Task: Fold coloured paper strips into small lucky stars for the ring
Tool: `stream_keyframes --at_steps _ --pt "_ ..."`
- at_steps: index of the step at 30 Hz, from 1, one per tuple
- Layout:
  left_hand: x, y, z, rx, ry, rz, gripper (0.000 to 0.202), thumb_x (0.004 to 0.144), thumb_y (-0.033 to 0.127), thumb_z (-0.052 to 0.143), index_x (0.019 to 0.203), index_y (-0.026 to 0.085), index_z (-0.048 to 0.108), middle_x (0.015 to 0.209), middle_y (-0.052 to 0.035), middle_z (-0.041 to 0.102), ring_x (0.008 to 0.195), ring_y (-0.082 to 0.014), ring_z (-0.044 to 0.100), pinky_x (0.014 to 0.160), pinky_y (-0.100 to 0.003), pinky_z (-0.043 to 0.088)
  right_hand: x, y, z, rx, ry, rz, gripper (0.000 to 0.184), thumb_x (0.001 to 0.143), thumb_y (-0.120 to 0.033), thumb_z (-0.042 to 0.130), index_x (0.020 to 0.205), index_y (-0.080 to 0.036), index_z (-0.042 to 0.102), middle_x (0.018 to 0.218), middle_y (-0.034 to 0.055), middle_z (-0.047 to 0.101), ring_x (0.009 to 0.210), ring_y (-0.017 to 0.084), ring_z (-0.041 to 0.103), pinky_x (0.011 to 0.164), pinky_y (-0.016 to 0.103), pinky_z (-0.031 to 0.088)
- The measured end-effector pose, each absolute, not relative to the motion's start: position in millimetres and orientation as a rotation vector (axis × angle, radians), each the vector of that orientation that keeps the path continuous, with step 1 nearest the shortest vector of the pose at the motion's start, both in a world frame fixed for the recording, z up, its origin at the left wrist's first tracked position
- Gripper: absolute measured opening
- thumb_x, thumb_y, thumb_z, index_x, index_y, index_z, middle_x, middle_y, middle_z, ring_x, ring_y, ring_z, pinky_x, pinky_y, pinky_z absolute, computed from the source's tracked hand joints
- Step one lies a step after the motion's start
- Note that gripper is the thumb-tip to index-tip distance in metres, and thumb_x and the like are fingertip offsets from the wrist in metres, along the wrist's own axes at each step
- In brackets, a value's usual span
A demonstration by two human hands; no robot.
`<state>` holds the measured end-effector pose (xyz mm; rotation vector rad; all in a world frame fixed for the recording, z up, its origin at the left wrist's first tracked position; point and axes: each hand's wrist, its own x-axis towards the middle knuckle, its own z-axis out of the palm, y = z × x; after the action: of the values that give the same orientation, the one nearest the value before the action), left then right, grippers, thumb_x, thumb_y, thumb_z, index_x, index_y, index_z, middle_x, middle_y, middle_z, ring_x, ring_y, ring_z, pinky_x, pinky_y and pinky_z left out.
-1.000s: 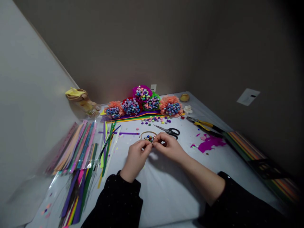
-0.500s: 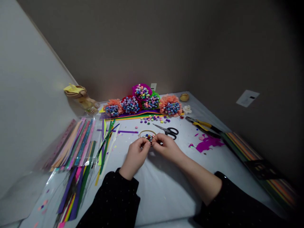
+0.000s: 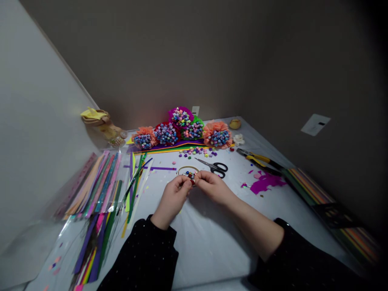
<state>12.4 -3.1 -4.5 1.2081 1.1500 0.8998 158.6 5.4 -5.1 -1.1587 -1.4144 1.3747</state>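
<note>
My left hand (image 3: 172, 199) and my right hand (image 3: 213, 186) meet over the table, fingers pinched together. Between their fingertips shows a small shiny red piece (image 3: 192, 182), too small to identify for sure. Just beyond the fingers sits a round gold-rimmed dish (image 3: 188, 167) with small colourful pieces in it; my hands hide its near side. Black-handled scissors (image 3: 216, 166) lie just past my right hand. Small paper stars (image 3: 198, 152) are scattered behind the dish.
Star bouquets in crepe paper (image 3: 166, 133) line the back. Paper strips (image 3: 97, 182), some in clear sleeves, lie left. Yellow-black pliers (image 3: 259, 159), magenta scraps (image 3: 265, 183) and a long pack of coloured paper (image 3: 330, 214) are right. A tan boot-shaped ornament (image 3: 104, 125) stands back left.
My fingertips have shifted slightly, and a red piece now shows between them. The dish and the things around it have stayed put.
</note>
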Motion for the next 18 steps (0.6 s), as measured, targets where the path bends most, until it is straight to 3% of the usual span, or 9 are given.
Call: stream_keyframes --at_steps 3,5,8,12,15,18 --pt "12 -2 -6 1.183 1.125 0.904 0.025 0.077 0.041 0.058 0.077 0.017 0.052 0.053 0.0075 0.042 0.042 -0.0045 0.032 0.044 -0.018 0.027 158 5 -7 -1.195 -1.322 1.528 0.02 0.076 -0.037 0.05 0.067 -0.019 0.05 0.049 -0.0074 0.037 0.041 0.008 0.03 0.042 0.021 0.026" --pt "10 -2 -7 1.194 1.131 0.897 0.025 0.077 0.04 0.059 0.077 0.016 0.053 0.054 0.0069 0.043 0.042 -0.0043 0.033 0.043 -0.017 0.026 164 7 -5 -1.211 -1.393 1.503 0.019 0.077 -0.036 0.05 0.068 -0.018 0.052 0.049 -0.0066 0.04 0.042 0.008 0.033 0.043 0.021 0.029" --pt "8 0 -8 1.183 1.16 0.885 0.025 0.077 0.039 0.058 0.076 0.015 0.054 0.055 0.005 0.046 0.043 -0.0044 0.034 0.041 -0.017 0.024 183 14 0 -1.306 -1.706 1.091 0.013 0.077 -0.028 0.052 0.072 -0.017 0.057 0.067 0.0008 0.057 0.06 0.013 0.05 0.059 0.025 0.039" --pt "7 0 -6 1.121 1.162 0.909 0.026 0.076 0.039 0.059 0.073 0.014 0.054 0.058 0.0032 0.049 0.042 -0.0032 0.033 0.039 -0.016 0.021 215 24 -5 -1.713 -1.981 0.301 0.004 0.074 -0.02 0.057 0.074 -0.018 0.06 0.08 0.0078 0.059 0.076 0.02 0.054 0.065 0.03 0.039" --pt "7 0 -5 1.05 1.116 0.959 0.026 0.074 0.039 0.061 0.073 0.014 0.054 0.058 0.0034 0.05 0.043 -0.003 0.033 0.039 -0.016 0.021 228 29 -18 -1.947 -2.072 0.131 0.008 0.075 -0.023 0.06 0.075 -0.016 0.06 0.082 0.0131 0.06 0.073 0.023 0.056 0.06 0.03 0.037" --pt "6 2 -4 1.003 1.075 1.013 0.027 0.072 0.039 0.064 0.073 0.014 0.055 0.06 0.0028 0.052 0.045 -0.003 0.035 0.04 -0.015 0.021 234 34 -25 -2.042 -2.113 0.206 0.011 0.077 -0.025 0.057 0.081 -0.015 0.06 0.083 0.0135 0.062 0.07 0.022 0.058 0.057 0.029 0.035"
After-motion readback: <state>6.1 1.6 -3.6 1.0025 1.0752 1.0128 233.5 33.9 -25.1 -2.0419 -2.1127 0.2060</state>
